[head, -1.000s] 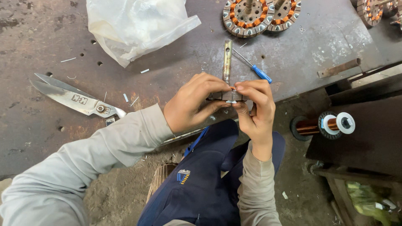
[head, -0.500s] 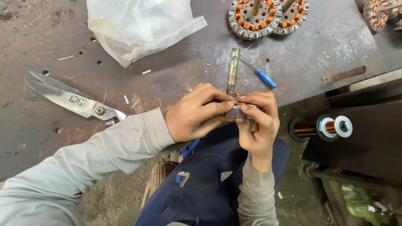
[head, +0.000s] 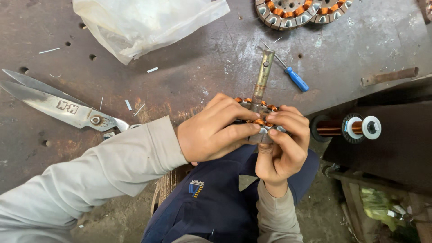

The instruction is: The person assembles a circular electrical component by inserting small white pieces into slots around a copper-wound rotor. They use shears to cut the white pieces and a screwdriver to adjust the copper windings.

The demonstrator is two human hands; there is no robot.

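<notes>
At table's edge, left hand (head: 211, 132) and right hand (head: 281, 146) both clamped round a small wound motor core (head: 258, 118) on its upright shaft (head: 263, 76): likely heavy, stiff, with fragile copper coils, best gripped by the steel rim, not the wire.

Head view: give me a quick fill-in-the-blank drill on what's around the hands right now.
1. Both hands, left hand and right hand, grip one wound motor part with coils of ____ wire.
2. The big scissors lie on the person's ____ side.
3. The screwdriver has a ____ handle.
4. The clear plastic bag lies on the metal ____.

Missing words: copper; left; blue; table
</notes>
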